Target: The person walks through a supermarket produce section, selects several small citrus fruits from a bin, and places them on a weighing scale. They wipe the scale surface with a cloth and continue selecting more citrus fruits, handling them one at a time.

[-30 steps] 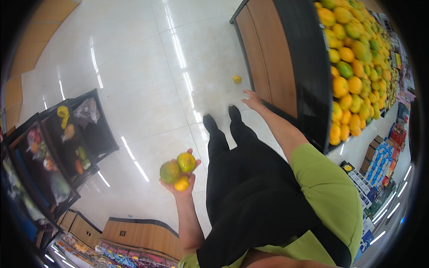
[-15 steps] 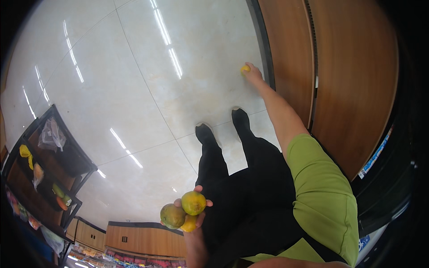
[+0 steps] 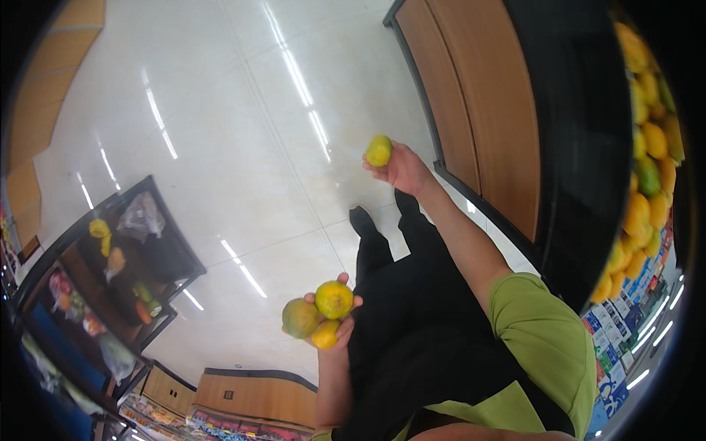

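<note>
My left hand (image 3: 343, 336) is closed round three mandarins in front of my black apron. One is yellow with a green tinge (image 3: 334, 300), one is duller green (image 3: 301, 317), and a smaller one is orange-yellow (image 3: 325, 334). My right hand (image 3: 406, 173), stretched forward over the floor, grips another yellow-green mandarin (image 3: 379, 151) in its fingertips. Both hands are apart from each other, and none of the fruit touches a shelf or the floor.
A wood-panelled display stand (image 3: 485, 95) is close on my right, with heaped yellow-orange fruit (image 3: 651, 140) on top. A dark-framed rack (image 3: 173, 242) at left holds bagged produce. Wooden cabinets (image 3: 254, 397) stand at lower left. The pale floor (image 3: 220, 147) is shiny.
My right hand has come up from low beside the stand's base, bringing its mandarin nearer. The view has shifted, and the heaped fruit at right now shows. My left hand keeps its three mandarins.
</note>
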Motion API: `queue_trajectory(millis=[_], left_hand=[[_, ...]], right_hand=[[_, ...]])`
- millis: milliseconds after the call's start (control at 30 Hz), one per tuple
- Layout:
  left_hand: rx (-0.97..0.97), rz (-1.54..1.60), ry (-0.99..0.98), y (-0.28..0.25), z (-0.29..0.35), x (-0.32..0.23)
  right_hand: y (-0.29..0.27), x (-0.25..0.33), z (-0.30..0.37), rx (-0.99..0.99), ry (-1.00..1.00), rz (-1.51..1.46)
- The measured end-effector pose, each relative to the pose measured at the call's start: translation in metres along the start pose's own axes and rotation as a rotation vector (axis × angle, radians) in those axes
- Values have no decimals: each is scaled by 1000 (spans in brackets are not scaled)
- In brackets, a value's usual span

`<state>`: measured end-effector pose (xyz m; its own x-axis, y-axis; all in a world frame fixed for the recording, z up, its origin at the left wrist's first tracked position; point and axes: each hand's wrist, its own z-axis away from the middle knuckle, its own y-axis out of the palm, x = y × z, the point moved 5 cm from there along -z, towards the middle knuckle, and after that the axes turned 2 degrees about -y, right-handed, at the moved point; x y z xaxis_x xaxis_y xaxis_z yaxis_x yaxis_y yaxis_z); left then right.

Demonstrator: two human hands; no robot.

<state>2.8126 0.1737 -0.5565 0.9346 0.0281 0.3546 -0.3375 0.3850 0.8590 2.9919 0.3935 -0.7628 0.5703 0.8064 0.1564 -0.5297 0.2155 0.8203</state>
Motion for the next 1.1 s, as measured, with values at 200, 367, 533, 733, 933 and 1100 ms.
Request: queue_trajectory(millis=[200,367,533,733,933,1100], left_hand=[[51,-73,33,136,16,34],[5,-85,95,242,25,59],[175,-186,24,332,15,67],[168,-188,-52,375,-31,72],[120,-296,-1,427,-93,65],[171,-308,68,488,-133,36]], right_hand=[[228,30,106,338,-65,104],[355,51,197,473,-130,203],[440,54,259,557,-178,192],[473,90,265,580,-260,156],[511,152,210,624,-321,175],[569,199,139,599,-264,244]])
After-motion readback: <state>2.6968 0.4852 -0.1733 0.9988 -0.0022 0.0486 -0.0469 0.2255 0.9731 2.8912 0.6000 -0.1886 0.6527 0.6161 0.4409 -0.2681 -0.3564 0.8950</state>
